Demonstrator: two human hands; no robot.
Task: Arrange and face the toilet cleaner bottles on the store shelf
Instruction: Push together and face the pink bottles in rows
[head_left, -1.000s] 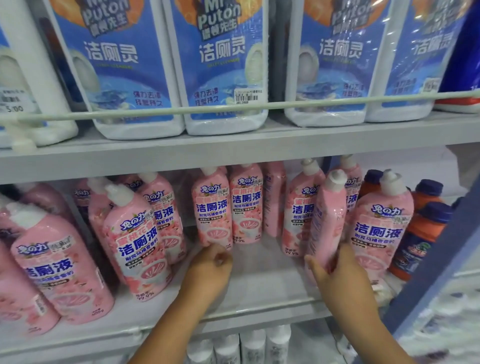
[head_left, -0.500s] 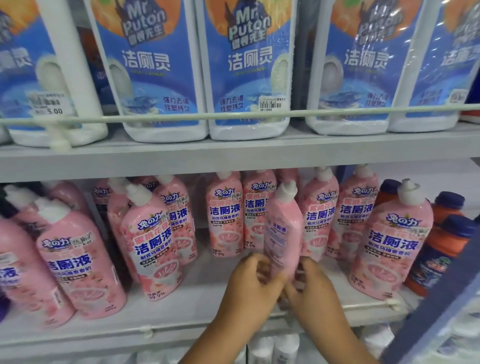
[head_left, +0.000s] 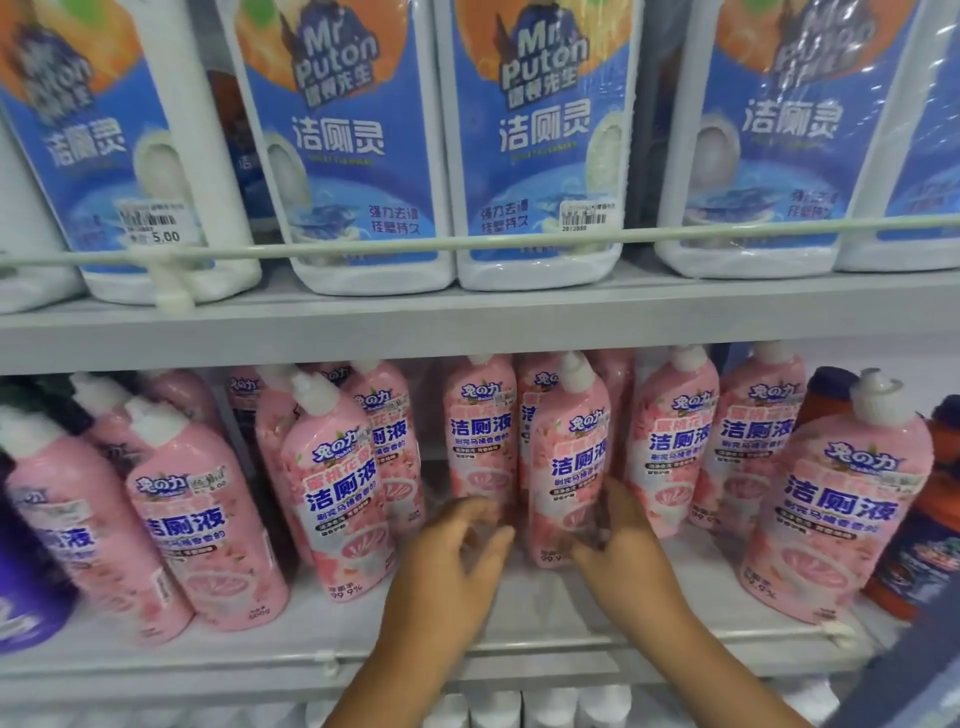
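Note:
Several pink toilet cleaner bottles with white caps stand on the lower shelf (head_left: 519, 618). One pink bottle (head_left: 569, 457) stands upright in the middle, ahead of its row, with its label facing me. My right hand (head_left: 626, 545) holds its lower right side, thumb across the front. My left hand (head_left: 457, 551) is just left of that bottle, fingers apart and blurred, holding nothing. More pink bottles stand forward at the left (head_left: 332, 483) and the right (head_left: 841, 499); others sit further back.
Large white jugs with blue labels (head_left: 540, 140) fill the upper shelf behind a thin rail (head_left: 467, 244). Orange bottles with blue caps (head_left: 930, 545) stand at the right end, a purple bottle (head_left: 26, 597) at the left. White caps (head_left: 545, 706) show below.
The pink bottle came from the right side to the middle and turned from side-on to label-front. My left hand has come off it; the view has moved closer.

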